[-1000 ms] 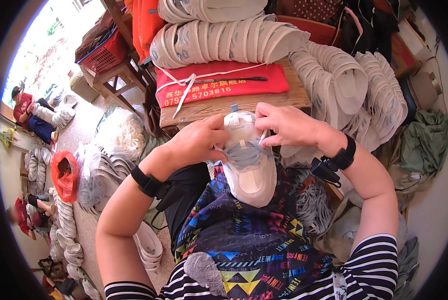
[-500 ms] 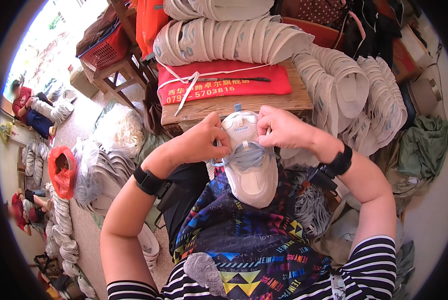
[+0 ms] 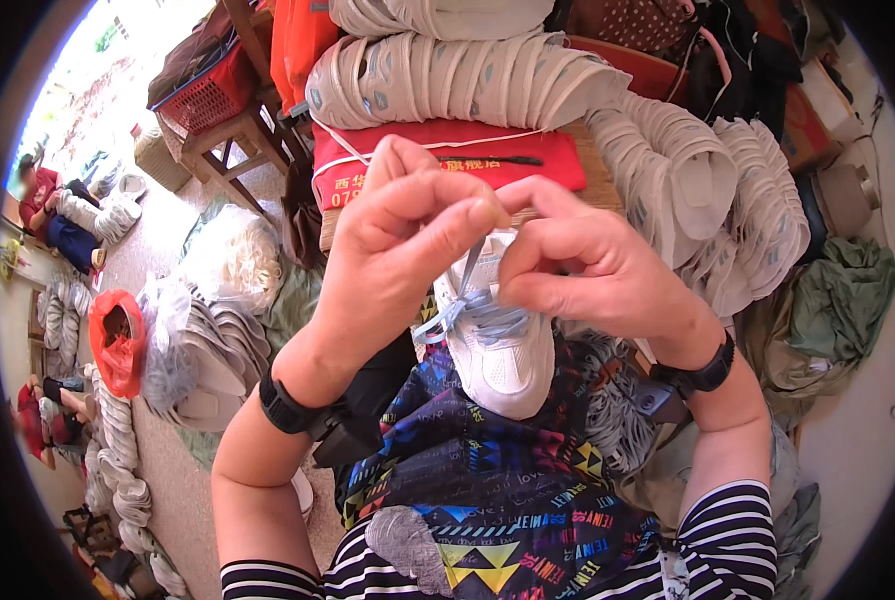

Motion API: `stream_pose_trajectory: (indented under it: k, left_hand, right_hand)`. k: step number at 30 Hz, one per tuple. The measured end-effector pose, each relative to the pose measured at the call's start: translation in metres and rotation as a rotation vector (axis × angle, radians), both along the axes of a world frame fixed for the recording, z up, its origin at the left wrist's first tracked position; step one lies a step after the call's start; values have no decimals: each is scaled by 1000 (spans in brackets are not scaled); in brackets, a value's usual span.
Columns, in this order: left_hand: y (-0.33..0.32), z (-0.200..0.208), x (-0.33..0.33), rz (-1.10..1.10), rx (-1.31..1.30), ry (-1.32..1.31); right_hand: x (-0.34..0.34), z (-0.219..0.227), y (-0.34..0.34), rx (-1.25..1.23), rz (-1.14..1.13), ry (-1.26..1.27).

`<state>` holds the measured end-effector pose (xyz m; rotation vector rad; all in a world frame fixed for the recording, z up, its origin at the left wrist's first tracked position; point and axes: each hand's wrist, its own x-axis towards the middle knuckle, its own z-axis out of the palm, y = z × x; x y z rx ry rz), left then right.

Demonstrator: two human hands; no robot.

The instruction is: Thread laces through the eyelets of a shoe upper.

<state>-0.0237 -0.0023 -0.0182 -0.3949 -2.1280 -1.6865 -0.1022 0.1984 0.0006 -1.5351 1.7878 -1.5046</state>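
Note:
A white sneaker (image 3: 508,375) lies on my patterned apron with its toe toward me. Light-blue shoelaces (image 3: 488,318) cross its front, with a loose loop at its left side. Above the tongue, my left hand (image 3: 393,235) pinches the lace between thumb and fingers, and one strand rises taut to it from the shoe. Close against its fingertips, my right hand (image 3: 598,260) reaches over the shoe's right side with its index finger forward. The other right fingers are curled against the thumb; what they hold is hidden. Both hands cover much of the shoe's collar.
Ahead, a wooden table (image 3: 598,180) carries a red cloth bag (image 3: 468,140), a thin dark tool and stacked shoe uppers (image 3: 458,80). More uppers (image 3: 678,170) hang at right. Grey laces (image 3: 618,425) lie bundled beside my lap. Two people sit far left near shoe parts.
Both hands have risen from the sides of the shoe and come together above it. A lace strand is now drawn upward, and the loop at the left stands out more.

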Motion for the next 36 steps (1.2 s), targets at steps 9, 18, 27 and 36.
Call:
stream_pose_trajectory:
  k: [9,18,27,36]
  left_hand:
    - [-5,-32,-13,-707,171,-573]
    - [6,-30,-2,-308,495,-520]
    - [9,-25,11,-89,448,-369]
    - [-19,-61,41,139,531,-523]
  right_hand:
    - [22,42,6,14,-8,-497]
    - [-31,-16,12,-116,-485,-440]
    - [24,-75,31,292,-500,621]
    - [-1,-80,49,275,-204,-698]
